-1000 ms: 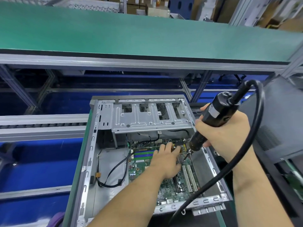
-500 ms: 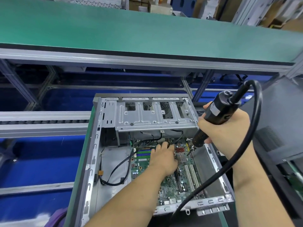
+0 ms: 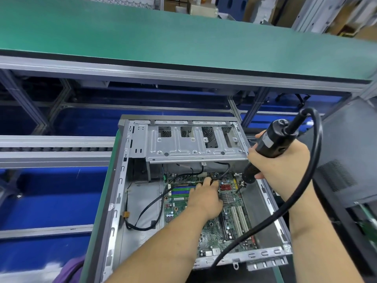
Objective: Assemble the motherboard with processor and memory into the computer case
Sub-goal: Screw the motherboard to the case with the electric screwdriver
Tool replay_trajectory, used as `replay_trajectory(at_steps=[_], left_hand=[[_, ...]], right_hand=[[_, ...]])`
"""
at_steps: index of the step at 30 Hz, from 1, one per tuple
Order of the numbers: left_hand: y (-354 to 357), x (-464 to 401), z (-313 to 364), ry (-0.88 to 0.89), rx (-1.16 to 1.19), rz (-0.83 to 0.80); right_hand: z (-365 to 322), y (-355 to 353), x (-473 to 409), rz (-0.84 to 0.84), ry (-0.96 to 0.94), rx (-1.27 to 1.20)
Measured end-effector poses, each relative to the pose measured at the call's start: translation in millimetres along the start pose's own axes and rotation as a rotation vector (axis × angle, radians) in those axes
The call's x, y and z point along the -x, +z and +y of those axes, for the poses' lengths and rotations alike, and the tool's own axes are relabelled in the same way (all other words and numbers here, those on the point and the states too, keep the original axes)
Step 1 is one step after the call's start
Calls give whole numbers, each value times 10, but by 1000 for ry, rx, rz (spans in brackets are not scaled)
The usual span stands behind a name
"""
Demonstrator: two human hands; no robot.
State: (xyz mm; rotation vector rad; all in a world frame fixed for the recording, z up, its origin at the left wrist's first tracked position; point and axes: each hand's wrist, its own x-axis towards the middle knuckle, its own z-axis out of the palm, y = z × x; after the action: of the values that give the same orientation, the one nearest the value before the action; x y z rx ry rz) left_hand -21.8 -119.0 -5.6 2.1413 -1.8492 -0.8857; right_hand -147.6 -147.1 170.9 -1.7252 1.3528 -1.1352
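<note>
— Board status? Motherboard (image 3: 206, 219) seated inside computer case (image 3: 122, 180); fastening apparently unfinished.
— Grips? Left hand (image 3: 205, 198) flat, pressing board; right hand (image 3: 279, 166) wrapped around electric screwdriver (image 3: 265, 148), bit at board's far-right corner.

Beyond the left hand (image 3: 204, 198), access is closed off by the drive cage (image 3: 195, 147) overhanging the motherboard (image 3: 216, 227). To its left, bare case floor (image 3: 142, 205) is crossed by a black cable (image 3: 155, 205). To its right, passage is narrowed by the screwdriver (image 3: 265, 148) gripped in the right hand (image 3: 281, 162).
</note>
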Motion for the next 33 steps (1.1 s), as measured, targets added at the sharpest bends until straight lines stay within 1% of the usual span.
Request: replay_trajectory(at_steps=[9,33], left_hand=[[10,-9,-5,-5,9,-7],[-17,16,-23,-2,8,-20]], right_hand=[[85,37,-65,2,-27,15],[46,10,-12,-30,42,-16]])
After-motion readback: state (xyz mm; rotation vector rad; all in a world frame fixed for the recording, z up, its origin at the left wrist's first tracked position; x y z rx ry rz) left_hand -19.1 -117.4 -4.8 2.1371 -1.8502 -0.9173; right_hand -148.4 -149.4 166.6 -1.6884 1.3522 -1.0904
